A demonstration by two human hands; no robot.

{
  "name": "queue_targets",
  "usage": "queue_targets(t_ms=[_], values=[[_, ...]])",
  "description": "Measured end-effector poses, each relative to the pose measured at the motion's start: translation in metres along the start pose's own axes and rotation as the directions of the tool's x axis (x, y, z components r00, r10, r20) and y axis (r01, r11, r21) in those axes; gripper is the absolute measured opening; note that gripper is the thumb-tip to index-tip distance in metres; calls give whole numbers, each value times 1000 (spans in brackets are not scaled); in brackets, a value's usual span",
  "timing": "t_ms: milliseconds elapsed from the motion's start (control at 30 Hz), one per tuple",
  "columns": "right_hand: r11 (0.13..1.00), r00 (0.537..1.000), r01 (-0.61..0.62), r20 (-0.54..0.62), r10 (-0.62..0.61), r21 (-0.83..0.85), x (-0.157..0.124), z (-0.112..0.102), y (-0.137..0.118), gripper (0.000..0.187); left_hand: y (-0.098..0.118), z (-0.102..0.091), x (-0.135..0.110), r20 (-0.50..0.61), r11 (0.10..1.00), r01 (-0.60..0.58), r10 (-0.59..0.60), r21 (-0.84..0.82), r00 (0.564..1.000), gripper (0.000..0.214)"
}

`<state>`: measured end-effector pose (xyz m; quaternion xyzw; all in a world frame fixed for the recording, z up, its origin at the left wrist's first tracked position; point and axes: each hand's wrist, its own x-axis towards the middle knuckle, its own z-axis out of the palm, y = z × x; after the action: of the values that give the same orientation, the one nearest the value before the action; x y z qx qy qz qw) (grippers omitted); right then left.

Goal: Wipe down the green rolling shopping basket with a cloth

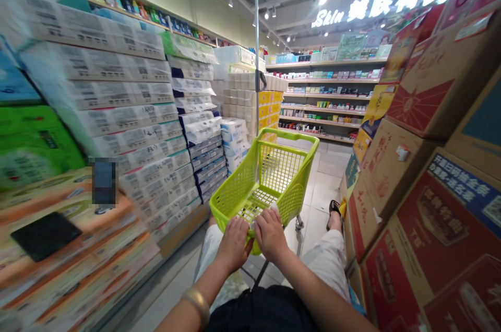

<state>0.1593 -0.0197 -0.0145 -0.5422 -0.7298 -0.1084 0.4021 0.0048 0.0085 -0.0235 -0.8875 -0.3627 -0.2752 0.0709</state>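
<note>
A small lime-green plastic shopping cart [274, 165] stands in a store aisle in front of me, its basket empty. Both hands sit on its near rim, close together. My left hand [234, 243] curls over the rim, fingers closed; a gold bangle is on that wrist. My right hand [270, 233] grips the rim just to the right, with a bit of white paper or cloth [253, 226] showing between the two hands. A thin metal pole [257, 60] rises from the cart.
Stacked packs of tissue and toilet paper [129, 128] line the left side. Brown and red cardboard boxes [426, 175] are piled on the right. Shelves of bottled skin-care goods [324, 97] stand ahead. Grey tiled floor [324, 175] runs between. My sandalled foot [334, 212] shows at right.
</note>
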Motion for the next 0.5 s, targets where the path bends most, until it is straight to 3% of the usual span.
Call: queue_targets(t_ms=[100, 200, 367, 500], values=[[988, 984, 151, 87, -153, 29, -1, -3, -2, 12, -2, -4, -2, 0, 1000, -6, 6, 12, 1000, 17], [968, 953, 245, 172, -250, 50, 15, -16, 20, 16, -4, -6, -3, 11, 1000, 11, -11, 7, 1000, 15], [999, 996, 28, 87, -31, 30, 33, -25, 48, 27, -4, -3, -3, 8, 1000, 31, -30, -4, 1000, 19], [996, 997, -70, -29, 72, 50, 14, -7, 21, 23, -3, -4, -3, 5, 1000, 26, -26, 5, 1000, 16]])
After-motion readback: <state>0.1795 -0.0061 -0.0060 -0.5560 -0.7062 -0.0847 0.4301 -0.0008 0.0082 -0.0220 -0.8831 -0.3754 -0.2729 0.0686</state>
